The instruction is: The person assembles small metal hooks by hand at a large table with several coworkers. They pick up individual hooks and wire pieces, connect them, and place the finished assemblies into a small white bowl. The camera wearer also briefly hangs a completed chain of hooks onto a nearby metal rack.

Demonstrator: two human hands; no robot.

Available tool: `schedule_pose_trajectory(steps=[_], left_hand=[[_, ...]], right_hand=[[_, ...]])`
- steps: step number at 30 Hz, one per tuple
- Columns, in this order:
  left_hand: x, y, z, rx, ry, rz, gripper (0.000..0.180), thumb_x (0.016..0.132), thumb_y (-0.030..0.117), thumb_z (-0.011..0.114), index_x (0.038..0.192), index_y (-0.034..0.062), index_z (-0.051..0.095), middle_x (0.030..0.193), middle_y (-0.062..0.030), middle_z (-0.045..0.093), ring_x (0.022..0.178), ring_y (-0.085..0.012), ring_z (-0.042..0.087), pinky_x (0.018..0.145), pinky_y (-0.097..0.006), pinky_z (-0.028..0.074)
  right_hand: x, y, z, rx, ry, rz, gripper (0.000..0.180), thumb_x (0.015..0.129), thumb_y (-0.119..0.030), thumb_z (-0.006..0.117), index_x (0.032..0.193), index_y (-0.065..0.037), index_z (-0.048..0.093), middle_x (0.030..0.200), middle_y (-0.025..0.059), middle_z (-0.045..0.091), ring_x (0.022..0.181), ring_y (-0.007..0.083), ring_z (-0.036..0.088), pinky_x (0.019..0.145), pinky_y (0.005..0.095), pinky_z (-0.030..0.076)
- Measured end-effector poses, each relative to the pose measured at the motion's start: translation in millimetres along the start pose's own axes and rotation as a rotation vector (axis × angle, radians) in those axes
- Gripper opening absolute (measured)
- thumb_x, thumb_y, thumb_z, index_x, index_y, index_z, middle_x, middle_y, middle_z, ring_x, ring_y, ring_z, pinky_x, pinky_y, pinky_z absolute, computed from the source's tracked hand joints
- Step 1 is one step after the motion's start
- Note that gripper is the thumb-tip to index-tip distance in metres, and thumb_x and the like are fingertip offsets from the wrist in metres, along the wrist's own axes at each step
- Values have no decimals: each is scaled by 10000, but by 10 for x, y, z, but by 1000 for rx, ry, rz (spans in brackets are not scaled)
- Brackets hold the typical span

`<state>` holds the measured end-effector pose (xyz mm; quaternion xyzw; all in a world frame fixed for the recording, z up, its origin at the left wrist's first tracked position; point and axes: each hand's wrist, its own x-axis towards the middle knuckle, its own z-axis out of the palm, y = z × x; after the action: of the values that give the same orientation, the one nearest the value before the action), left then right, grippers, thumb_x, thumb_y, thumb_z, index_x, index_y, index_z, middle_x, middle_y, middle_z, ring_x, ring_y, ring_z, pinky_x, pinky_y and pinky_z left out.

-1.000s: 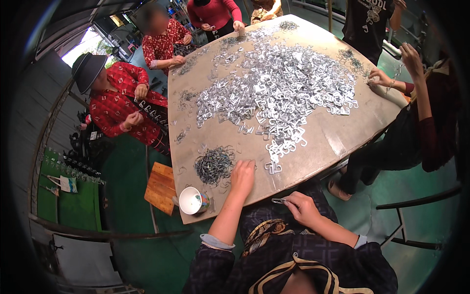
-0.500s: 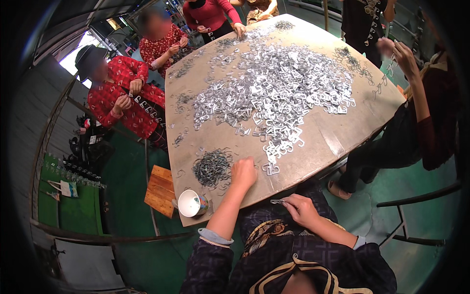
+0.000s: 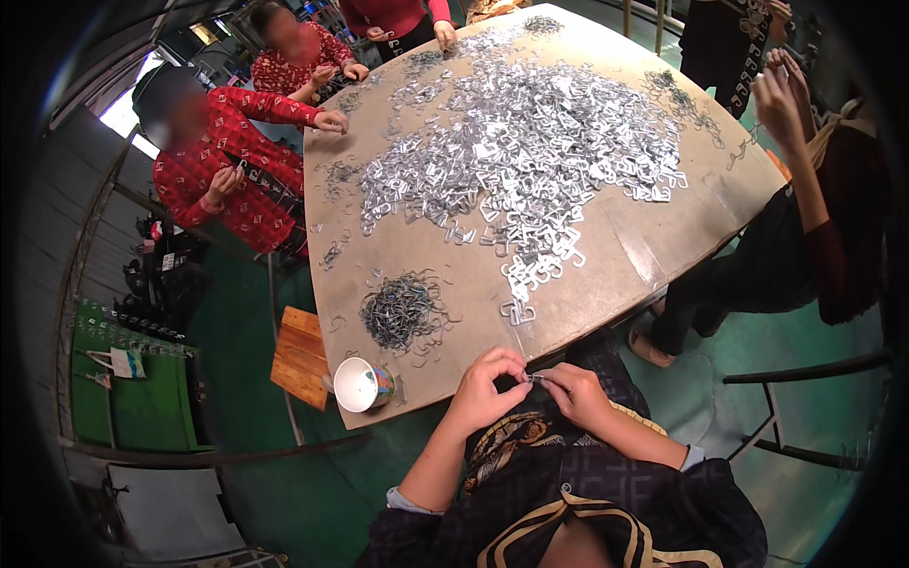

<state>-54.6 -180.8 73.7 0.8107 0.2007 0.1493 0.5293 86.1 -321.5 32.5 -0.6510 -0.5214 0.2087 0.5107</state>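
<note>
My left hand and my right hand meet just off the table's near edge, fingertips almost touching. A small silver metal hook shows between them, pinched by the right thumb and fingers. The left thumb and forefinger are closed at its other end; whatever they hold is too small to make out. Beyond the hands, on the table, lies a large heap of flat silver hooks, with a tail of them running toward me. A smaller pile of dark bent wire pieces lies to the left.
A white cup stands at the table's near left corner, beside a wooden stool. Co-workers in red are at the left and far sides; another in dark clothes is at the right. A metal frame stands lower right.
My left hand has come back from beside the dark wire pile to meet my right hand, which has stayed near its place. The red-clad co-worker at left has stretched an arm over the table.
</note>
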Motion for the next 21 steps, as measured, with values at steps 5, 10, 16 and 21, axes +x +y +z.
schedule_pose_trajectory(steps=[5, 10, 16, 21], left_hand=[[-15, -40, 52, 60, 11, 53, 104, 746, 24, 725, 785, 9, 630, 959, -91, 647, 920, -188, 625, 833, -305, 485], [-56, -71, 131, -62, 42, 1, 115, 763, -16, 690, 807, -7, 584, 979, -115, 687, 915, -170, 637, 837, -305, 493], [-133, -75, 145, -192, 40, 18, 141, 782, -45, 656, 841, 4, 537, 1001, -142, 696, 941, -174, 650, 854, -328, 504], [-154, -104, 194, -124, 71, 57, 143, 782, -42, 659, 836, 11, 537, 956, -133, 694, 919, -195, 662, 847, -331, 505]], right_hand=[[-15, 29, 24, 13, 10, -20, 145, 815, 7, 672, 960, 1, 684, 775, 158, 627, 696, 329, 638, 611, 378, 504], [-20, 48, 43, -7, -25, -35, 148, 807, -15, 687, 954, 0, 691, 787, 155, 643, 701, 329, 645, 626, 373, 518], [92, 115, -119, 49, -39, -111, 100, 772, -83, 725, 853, -25, 718, 772, 130, 678, 711, 277, 667, 639, 348, 522], [470, 271, -81, -190, -33, -129, 266, 783, -62, 685, 1048, -44, 683, 865, 127, 617, 792, 303, 613, 700, 385, 503]])
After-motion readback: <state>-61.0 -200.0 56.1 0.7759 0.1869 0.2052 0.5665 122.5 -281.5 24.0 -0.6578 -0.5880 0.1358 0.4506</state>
